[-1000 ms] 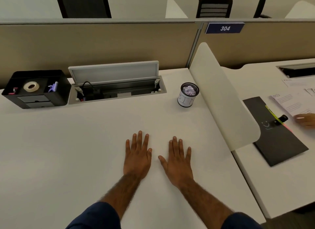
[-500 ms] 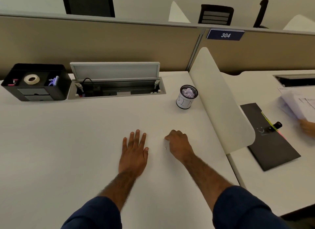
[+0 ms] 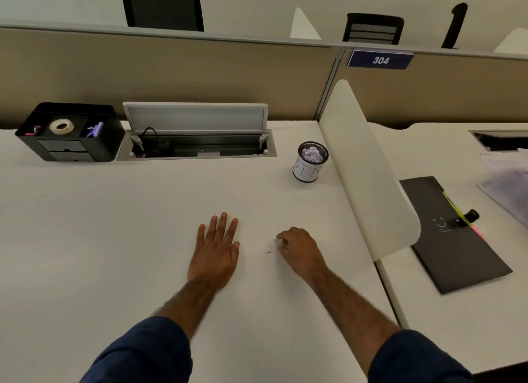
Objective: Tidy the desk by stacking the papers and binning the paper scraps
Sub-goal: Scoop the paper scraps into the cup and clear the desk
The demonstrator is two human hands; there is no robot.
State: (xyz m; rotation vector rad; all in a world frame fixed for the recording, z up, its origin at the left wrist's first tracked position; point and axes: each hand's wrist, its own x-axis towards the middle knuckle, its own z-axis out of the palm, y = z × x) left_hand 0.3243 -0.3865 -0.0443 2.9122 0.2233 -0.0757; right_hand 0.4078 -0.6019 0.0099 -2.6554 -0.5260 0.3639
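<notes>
**Desk tidy: right hand goes to a leftover scrap**

1. Left hand (image 3: 214,251): open, fingers straight, palm flat on the plain white desk (image 3: 85,240), mid-desk toward the near edge. Same pose as a second ago.
2. Right hand (image 3: 300,248): lay flat beside the left a second ago. Its fingers are now curled under, with the tips down on the desk. Whether they already pinch anything cannot be told.
3. Tiny white paper scrap (image 3: 270,250): on the desk between the two hands, just beside the right fingertips and near the left thumb. Judgement: the pick-up of this scrap has begun and binning remains.
4. Small round black mesh bin with a white hand-lettered label (image 3: 310,168): toward the far right corner of the desk, just beside the curved white divider panel (image 3: 368,168) and well apart from both hands. It holds crumpled pale paper scraps (image 3: 313,154).
5. Loose printed sheets (image 3: 505,182): on the neighbouring desk beyond the divider, at its right edge.
</notes>
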